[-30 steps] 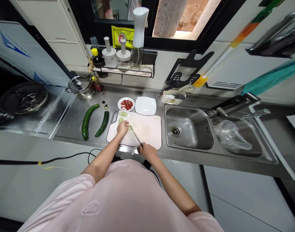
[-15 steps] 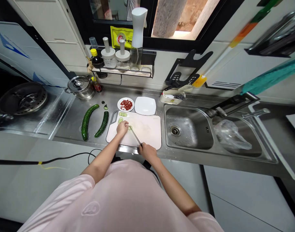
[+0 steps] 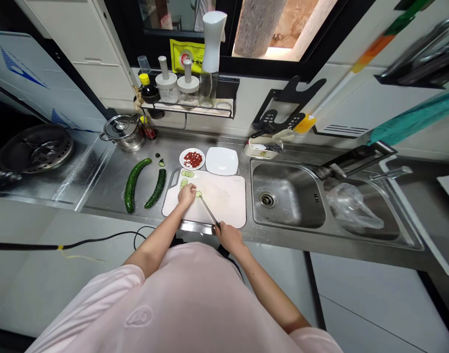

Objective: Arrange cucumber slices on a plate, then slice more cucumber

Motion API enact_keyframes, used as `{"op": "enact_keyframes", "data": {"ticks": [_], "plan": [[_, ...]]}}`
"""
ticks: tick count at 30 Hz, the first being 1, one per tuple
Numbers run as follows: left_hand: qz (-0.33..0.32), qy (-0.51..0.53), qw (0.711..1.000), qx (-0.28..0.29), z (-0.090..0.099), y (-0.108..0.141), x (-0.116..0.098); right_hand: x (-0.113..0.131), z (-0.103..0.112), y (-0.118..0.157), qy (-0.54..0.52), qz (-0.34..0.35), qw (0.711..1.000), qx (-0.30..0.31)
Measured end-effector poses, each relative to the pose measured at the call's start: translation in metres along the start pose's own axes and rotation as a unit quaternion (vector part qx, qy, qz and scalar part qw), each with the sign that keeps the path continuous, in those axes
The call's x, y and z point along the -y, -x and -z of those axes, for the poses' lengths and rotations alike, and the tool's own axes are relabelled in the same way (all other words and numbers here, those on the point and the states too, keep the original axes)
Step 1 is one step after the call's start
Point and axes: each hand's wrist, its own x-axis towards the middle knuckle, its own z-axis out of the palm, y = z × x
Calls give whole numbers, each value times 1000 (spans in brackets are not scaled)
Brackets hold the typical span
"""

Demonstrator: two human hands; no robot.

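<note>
On the white cutting board (image 3: 224,198), my left hand (image 3: 187,195) is closed on something I cannot make out, low over the board's left half. My right hand (image 3: 228,235) grips the handle of a knife (image 3: 210,211) at the board's front edge. The blade points away and to the left, with a pale green cucumber slice (image 3: 198,194) at its tip, beside my left fingers. Several thin slices (image 3: 187,174) lie along the board's upper left. Left of the board are a dark cucumber piece (image 3: 156,189) and a longer whole cucumber (image 3: 135,185).
Behind the board stand a plate of chopped red pieces (image 3: 183,165) and a white plate (image 3: 222,161). A sink (image 3: 288,193) is at the right, a lidded pot (image 3: 124,132) at the back left. A bottle shelf (image 3: 195,111) hangs above.
My right hand has moved slightly right and toward me, drawing the knife along. The slice at the blade tip shows more of its face. My left hand has barely moved.
</note>
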Motion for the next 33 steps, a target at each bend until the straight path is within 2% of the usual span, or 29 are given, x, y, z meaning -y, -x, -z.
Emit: {"op": "enact_keyframes", "data": {"ticks": [12, 17, 21, 28, 33], "plan": [[-98, -20, 995, -10, -5, 19, 8, -5, -3, 5, -2, -4, 1000, -2], [-109, -45, 993, -4, -3, 23, 5, -8, -2, 9, -16, -5, 1000, 3], [-112, -53, 992, -10, -2, 22, 2, -14, 0, 9, -33, -8, 999, -21], [-80, -77, 994, -8, 0, 20, -5, -29, 3, -11, -61, -93, 989, -93], [-71, -83, 994, -4, 1, 18, -8, -39, 4, -25, -91, -142, 980, -109]]}}
